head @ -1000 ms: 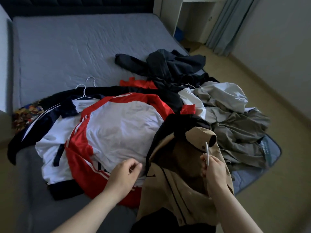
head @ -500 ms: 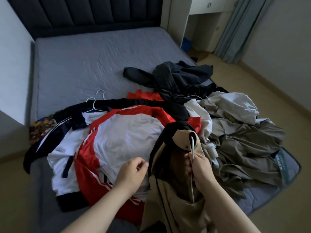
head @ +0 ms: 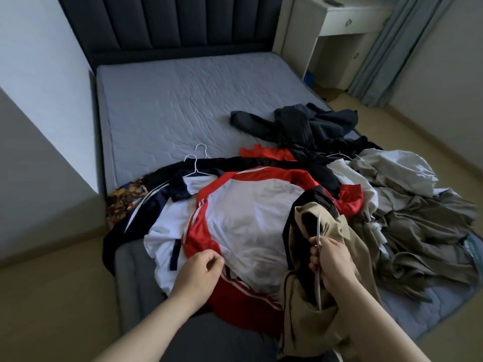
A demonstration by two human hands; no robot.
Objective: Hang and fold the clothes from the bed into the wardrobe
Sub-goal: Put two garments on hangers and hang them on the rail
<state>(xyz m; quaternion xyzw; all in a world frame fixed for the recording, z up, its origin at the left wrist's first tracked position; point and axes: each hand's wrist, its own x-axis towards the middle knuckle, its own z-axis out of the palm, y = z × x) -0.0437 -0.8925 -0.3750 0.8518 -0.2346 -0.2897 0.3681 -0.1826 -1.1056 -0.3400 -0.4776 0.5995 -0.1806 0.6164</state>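
Observation:
A heap of clothes covers the near end of the bed (head: 183,100). My right hand (head: 333,265) grips a white wire hanger (head: 318,231) pushed inside a tan and black garment (head: 311,317) that I hold up over the bed's foot. My left hand (head: 198,273) hovers with loosely curled fingers over the red and white jersey (head: 251,226) and holds nothing. A navy and white jersey (head: 167,212) lies to its left. Grey-olive garments (head: 423,226) and dark ones (head: 308,126) lie to the right.
Two white hangers (head: 196,163) lie on the mattress beyond the jerseys. A dark padded headboard (head: 170,24) stands at the far end. A white desk (head: 339,24) and blue-grey curtain (head: 384,56) are at the back right. Tan floor (head: 47,309) flanks the bed.
The view has tilted up, showing the headboard. My right hand has slid the hanger deeper into the tan garment. My left hand has drifted slightly left over the red jersey.

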